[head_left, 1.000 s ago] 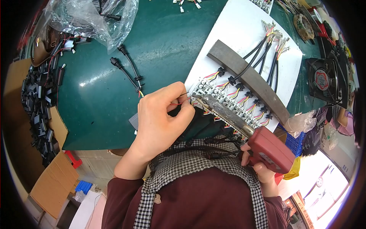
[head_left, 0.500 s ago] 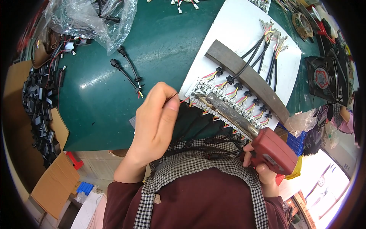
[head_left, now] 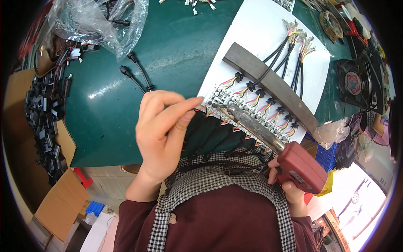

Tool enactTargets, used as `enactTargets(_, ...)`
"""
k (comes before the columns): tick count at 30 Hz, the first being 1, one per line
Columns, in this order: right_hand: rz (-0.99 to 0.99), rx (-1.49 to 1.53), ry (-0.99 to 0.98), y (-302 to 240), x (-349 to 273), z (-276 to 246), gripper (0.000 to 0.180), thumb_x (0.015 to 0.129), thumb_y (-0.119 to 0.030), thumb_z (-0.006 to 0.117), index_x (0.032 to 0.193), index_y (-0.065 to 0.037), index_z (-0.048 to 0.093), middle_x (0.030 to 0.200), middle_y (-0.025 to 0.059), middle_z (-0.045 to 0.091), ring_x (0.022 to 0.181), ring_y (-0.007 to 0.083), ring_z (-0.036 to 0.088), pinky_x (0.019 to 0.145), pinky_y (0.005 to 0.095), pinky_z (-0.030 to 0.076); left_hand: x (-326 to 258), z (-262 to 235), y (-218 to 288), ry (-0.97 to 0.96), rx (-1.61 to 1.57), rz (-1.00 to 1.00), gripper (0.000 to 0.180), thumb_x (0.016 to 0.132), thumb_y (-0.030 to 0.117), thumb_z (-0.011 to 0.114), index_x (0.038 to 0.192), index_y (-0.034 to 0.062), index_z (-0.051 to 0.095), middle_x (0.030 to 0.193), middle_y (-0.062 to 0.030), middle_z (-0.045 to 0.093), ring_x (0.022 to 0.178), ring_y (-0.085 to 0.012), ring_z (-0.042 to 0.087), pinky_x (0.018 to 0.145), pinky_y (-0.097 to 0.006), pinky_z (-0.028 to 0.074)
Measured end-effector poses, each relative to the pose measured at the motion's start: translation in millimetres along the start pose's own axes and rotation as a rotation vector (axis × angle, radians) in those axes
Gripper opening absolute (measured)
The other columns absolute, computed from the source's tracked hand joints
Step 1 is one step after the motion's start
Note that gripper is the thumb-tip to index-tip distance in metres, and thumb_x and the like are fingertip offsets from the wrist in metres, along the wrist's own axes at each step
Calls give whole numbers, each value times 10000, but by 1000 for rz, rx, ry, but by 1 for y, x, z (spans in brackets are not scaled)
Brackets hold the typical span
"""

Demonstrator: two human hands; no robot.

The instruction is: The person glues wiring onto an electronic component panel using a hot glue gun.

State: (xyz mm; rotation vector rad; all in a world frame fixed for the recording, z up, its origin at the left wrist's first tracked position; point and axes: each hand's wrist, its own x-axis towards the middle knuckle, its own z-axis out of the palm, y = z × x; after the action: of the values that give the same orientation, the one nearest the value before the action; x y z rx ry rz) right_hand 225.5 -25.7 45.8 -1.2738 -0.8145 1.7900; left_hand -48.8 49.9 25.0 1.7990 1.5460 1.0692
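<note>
My right hand (head_left: 289, 187) is wrapped around the handle of a dark red soldering gun (head_left: 303, 167). Its long metal tip (head_left: 247, 122) slants up and left across a row of small white circuit boards (head_left: 224, 97), and the end lies by the leftmost board. Beside that board is my left hand (head_left: 161, 128), its index finger stretched out and the thumb apart from it. A thin red wire (head_left: 200, 108) runs from the board toward these fingertips. Coloured leads with black cables (head_left: 258, 93) line the far side of the boards.
A dark grey bar (head_left: 270, 86) lies across cables on the white sheet (head_left: 235, 38). Two black connector cables (head_left: 133, 77) rest on the green table (head_left: 105, 126), below a clear plastic bag (head_left: 100, 25). A black fan (head_left: 354, 84) stands right; a carton of black parts (head_left: 42, 113) is left.
My left index finger has stretched out and parted from the thumb, where they were pinched together on a thin wire. The soldering gun stays at nearly the same place on the boards.
</note>
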Motion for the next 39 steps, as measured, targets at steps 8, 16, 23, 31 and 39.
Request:
enactTargets(8, -29, -31, 10, 1, 2, 1, 871, 659, -226, 810, 1347, 22, 336, 952, 181, 623, 695, 186, 613, 588, 259, 492, 1, 3, 3, 7, 43, -46, 137, 650, 27, 713, 736, 76, 617, 631, 4, 542, 669, -164, 486, 688, -295, 336)
enactTargets(16, -68, -143, -2, 6, 3, 0, 823, 690, -248, 788, 1325, 43, 355, 910, 158, 642, 658, 168, 619, 607, 265, 498, 8, 9, 6, -56, 156, -71, 109, 654, 27, 645, 662, 86, 554, 570, 15, 438, 607, -152, 445, 685, -309, 317)
enactTargets(23, -80, -180, -19, 7, 2, -2, 799, 704, -270, 780, 1313, 47, 372, 851, 127, 642, 646, 154, 615, 618, 259, 498, 15, 6, 11, -102, 215, -62, 112, 621, -5, 636, 634, 55, 543, 556, -2, 426, 563, -153, 412, 667, -285, 331)
enactTargets(31, -123, -455, -10, 13, 2, -9, 735, 688, -255, 783, 1257, 64, 444, 792, 64, 648, 677, 133, 627, 640, 252, 498, 14, 10, 10, -90, 277, -24, 129, 613, -6, 625, 621, 56, 513, 547, -5, 399, 544, -158, 400, 665, -292, 328)
enactTargets(39, -64, -152, 49, 2, 4, 6, 796, 692, -307, 775, 1284, 71, 399, 870, 116, 642, 695, 192, 625, 649, 286, 497, 21, 9, 9, -119, 244, -36, 128, 609, -5, 622, 617, 59, 511, 537, -3, 387, 540, -155, 395, 661, -294, 322)
